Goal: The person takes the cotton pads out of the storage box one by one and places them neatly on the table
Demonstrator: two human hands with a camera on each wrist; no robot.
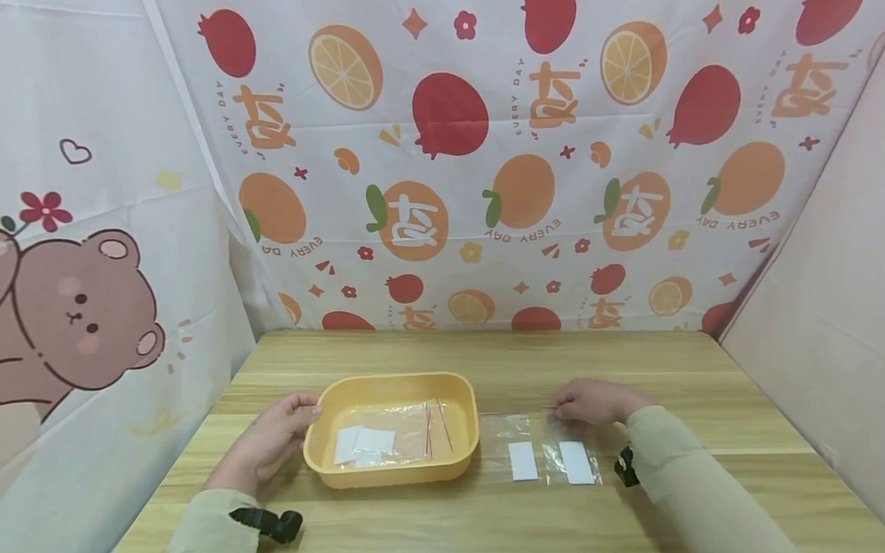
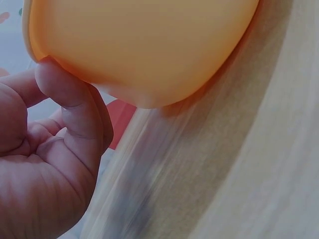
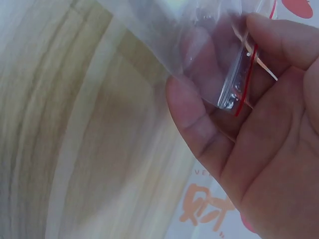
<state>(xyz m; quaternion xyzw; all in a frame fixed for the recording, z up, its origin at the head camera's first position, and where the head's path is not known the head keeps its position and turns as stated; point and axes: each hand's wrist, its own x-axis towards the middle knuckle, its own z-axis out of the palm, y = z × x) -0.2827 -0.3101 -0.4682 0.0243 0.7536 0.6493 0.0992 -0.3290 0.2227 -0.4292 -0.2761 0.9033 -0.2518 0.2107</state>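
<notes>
A yellow plastic tray (image 1: 393, 475) stands on the table, with several clear zip bags (image 1: 405, 420) and white cards (image 1: 376, 440) lying inside. My left hand (image 1: 274, 440) holds the tray's left end at the rim; the left wrist view shows the hand (image 2: 55, 144) with curled fingers against the tray wall (image 2: 149, 50). To the right of the tray lies a zip bag (image 1: 497, 453) with a white card (image 1: 523, 461) in it. Beside that, my right hand (image 1: 595, 402) pinches the red-edged top of another zip bag (image 3: 219, 64), which holds a white card (image 1: 576, 462).
The wooden table (image 1: 546, 530) runs back to a fruit-print cloth (image 1: 453, 184). A cloth with a bear print (image 1: 84, 316) hangs at the left, and a plain pale sheet (image 1: 846, 247) at the right. Each wrist wears a black strap (image 1: 271, 523).
</notes>
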